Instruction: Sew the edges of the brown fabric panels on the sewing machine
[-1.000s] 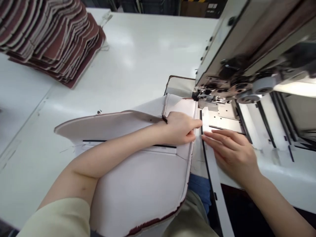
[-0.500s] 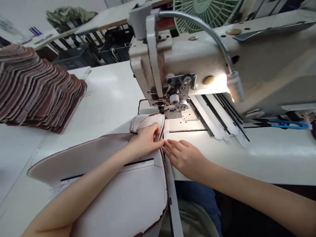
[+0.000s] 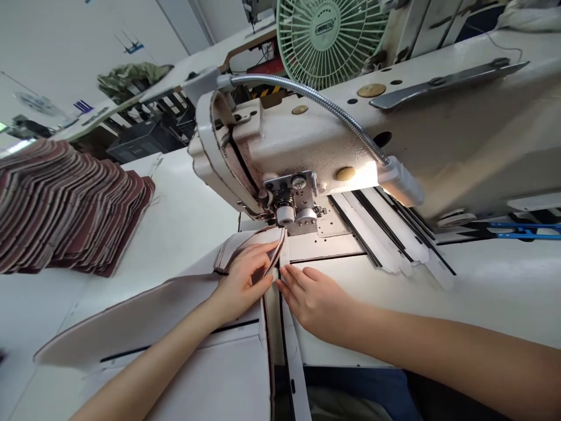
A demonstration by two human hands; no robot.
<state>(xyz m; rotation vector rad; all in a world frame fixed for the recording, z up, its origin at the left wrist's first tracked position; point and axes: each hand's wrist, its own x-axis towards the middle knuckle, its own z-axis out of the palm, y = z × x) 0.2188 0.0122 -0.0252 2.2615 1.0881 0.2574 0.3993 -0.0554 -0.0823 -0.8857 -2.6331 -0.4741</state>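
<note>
A pale panel (image 3: 205, 374) with a dark reddish edge lies under the sewing machine head (image 3: 287, 202), its far end close by the needle area. My left hand (image 3: 245, 280) grips the panel near its right edge, fingers bent over it and thumb apart. Alongside runs a long white strip (image 3: 295, 356) with a black edge, up to the machine and down over the table's front. My right hand (image 3: 313, 298) has its fingertips pressed together on this strip, just right of my left thumb. The needle itself is hidden.
A tall stack of reddish-brown pieces (image 3: 65, 210) stands at the left. More white strips with black edges (image 3: 385, 234) lie under the machine arm, beside blue-handled scissors (image 3: 517, 231). A bendable lamp (image 3: 398, 181) lights the bed. Behind stands a green fan (image 3: 328, 35).
The view has tilted upward, showing more of the fan. My left fingers have straightened forward along the panel edge, which now stands further from the strip below the hands. My right hand stays on the strip.
</note>
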